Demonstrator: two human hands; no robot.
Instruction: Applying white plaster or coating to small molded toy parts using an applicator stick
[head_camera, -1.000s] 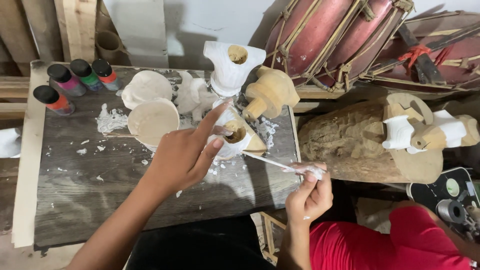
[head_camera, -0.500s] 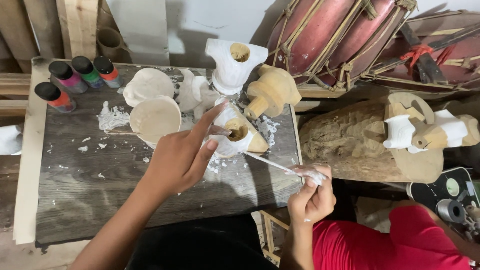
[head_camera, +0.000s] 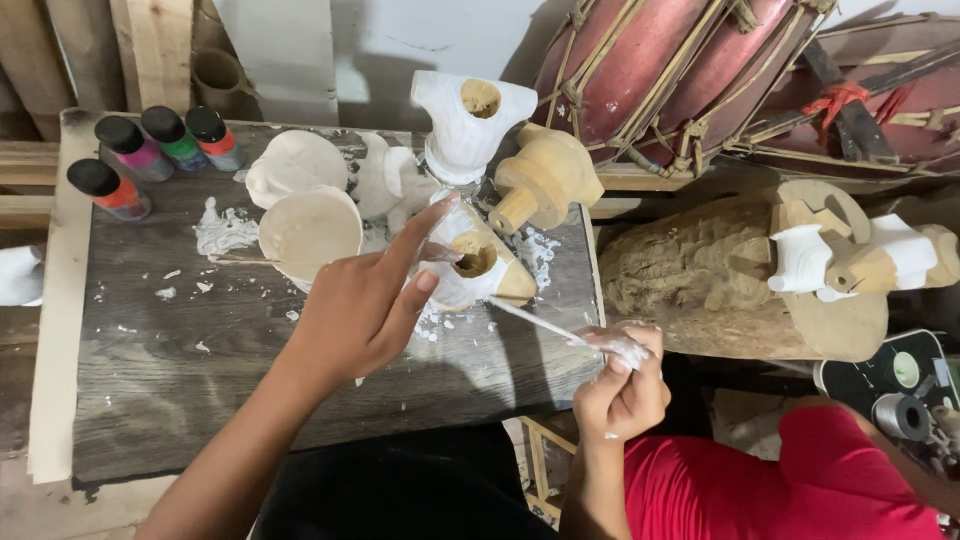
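Observation:
My left hand (head_camera: 365, 305) rests its fingertips on a carved wooden piece (head_camera: 478, 262), partly coated white, with a round hole in its top. The piece stands on the dark wooden board (head_camera: 200, 390). My right hand (head_camera: 620, 385) pinches a thin white-smeared brush (head_camera: 550, 322) whose tip points at the piece's lower right side. A cup of white paint (head_camera: 310, 232) stands just left of my left hand.
Several paint bottles (head_camera: 150, 150) stand at the board's back left. White-coated carvings (head_camera: 470, 120) and a bare wooden carving (head_camera: 545, 180) sit behind the piece. A carved log (head_camera: 700, 275) with small wooden parts lies to the right, drums (head_camera: 640, 60) behind it. White paint splashes dot the board.
Both hands have barely shifted. My left hand stays on the carved piece and the brush stays at its lower right side.

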